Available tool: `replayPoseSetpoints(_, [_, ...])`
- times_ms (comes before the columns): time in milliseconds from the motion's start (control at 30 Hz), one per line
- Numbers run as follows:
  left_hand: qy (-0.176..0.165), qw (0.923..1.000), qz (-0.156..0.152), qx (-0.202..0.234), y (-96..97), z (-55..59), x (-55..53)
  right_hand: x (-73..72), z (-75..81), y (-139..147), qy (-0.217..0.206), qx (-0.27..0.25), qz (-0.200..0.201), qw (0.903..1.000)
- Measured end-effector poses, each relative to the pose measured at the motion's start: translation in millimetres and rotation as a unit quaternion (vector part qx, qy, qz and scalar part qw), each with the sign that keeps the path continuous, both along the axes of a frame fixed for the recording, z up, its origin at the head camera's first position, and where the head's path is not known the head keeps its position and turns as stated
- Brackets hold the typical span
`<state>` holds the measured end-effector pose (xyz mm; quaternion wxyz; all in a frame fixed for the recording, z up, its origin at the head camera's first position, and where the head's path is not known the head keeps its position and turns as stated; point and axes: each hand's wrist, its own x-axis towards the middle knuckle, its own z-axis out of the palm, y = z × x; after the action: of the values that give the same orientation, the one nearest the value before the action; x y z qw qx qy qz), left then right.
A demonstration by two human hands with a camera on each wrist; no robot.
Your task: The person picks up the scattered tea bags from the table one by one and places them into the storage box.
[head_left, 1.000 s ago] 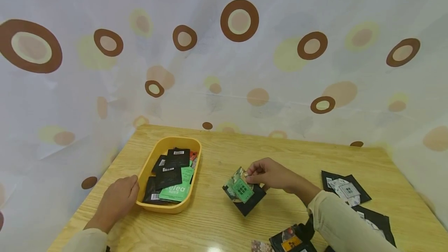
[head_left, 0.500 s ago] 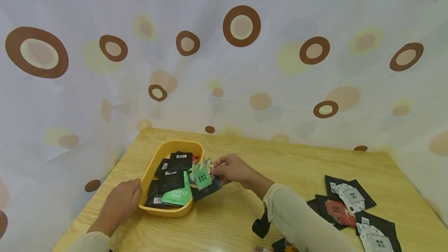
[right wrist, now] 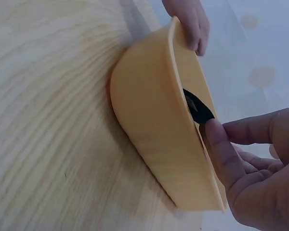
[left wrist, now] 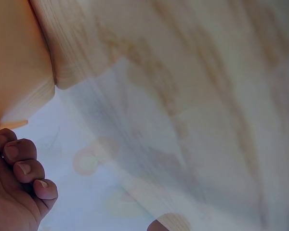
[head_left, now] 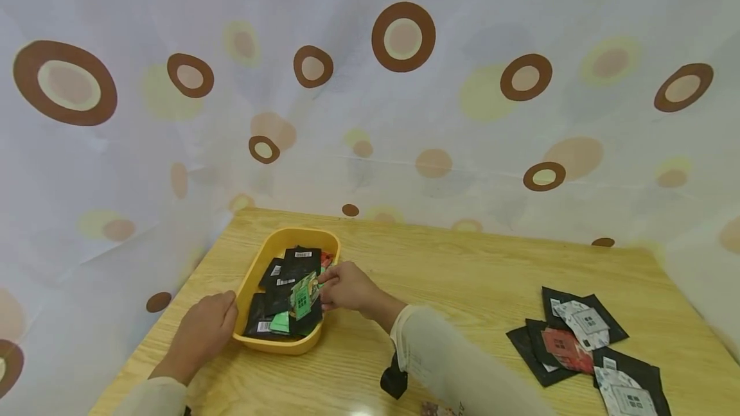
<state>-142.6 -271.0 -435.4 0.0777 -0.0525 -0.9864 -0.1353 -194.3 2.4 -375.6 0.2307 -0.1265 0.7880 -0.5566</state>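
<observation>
My left hand (head_left: 202, 329) grips the left rim of a yellow plastic tub (head_left: 286, 346). Its curled fingers (left wrist: 26, 166) show at the tub's edge in the left wrist view. My right hand (head_left: 351, 291) pinches a black tea sachet (head_left: 302, 303) with a green label by its edge, tilted over the tub's right rim. From the right wrist, thumb and fingers hold this dark sachet (right wrist: 197, 108) just inside the rim. Several black sachets (head_left: 280, 300) with barcodes lie in the tub, with a bright green packet (head_left: 280, 322) partly covered under them.
On the right of the wooden table (head_left: 451, 268) lie several black sachets with white labels (head_left: 590, 321) and one with a red label (head_left: 563, 345). A brown patterned packet (head_left: 436, 409) peeks out beside the right sleeve. A dotted curtain (head_left: 370, 114) stands behind the table.
My right hand has carried the green-labelled sachet leftward from above the table to over the tub, where it now tilts in. The left hand has stayed on the rim.
</observation>
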Motion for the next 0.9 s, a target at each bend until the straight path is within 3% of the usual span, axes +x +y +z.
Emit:
replayPoseSetpoints(233, [0.003, 1.0000, -0.007, 0.003, 3.3, -2.3, 1.7, 12.2, -3.7, -4.3, 0.061, 0.036, 0.061, 0.9956])
replayPoseSetpoints(400, [0.027, 0.9995, -0.016, 0.008, 2.3, -2.8, 3.0, 14.7, 2.0, 17.3, 0.100, 0.046, 0.091, 0.9897])
replayPoseSetpoints(500, [0.039, 0.9990, -0.020, 0.008, 1.5, -3.0, 2.1, 14.9, 6.5, 39.9, 0.136, 0.080, 0.119, 0.9803])
replayPoseSetpoints(667, [0.047, 0.9985, -0.025, 0.014, 0.5, -2.4, 1.1, 20.8, 9.3, 88.1, 0.205, 0.160, 0.171, 0.9503])
replayPoseSetpoints(767, [0.048, 0.9984, -0.026, 0.015, -0.2, -1.5, 0.4, 26.5, 9.2, 118.1, 0.236, 0.220, 0.199, 0.9255])
replayPoseSetpoints(900, [0.048, 0.9985, -0.024, 0.009, -1.0, -1.1, 0.3, 36.7, 9.1, 152.1, 0.243, 0.276, 0.226, 0.9020])
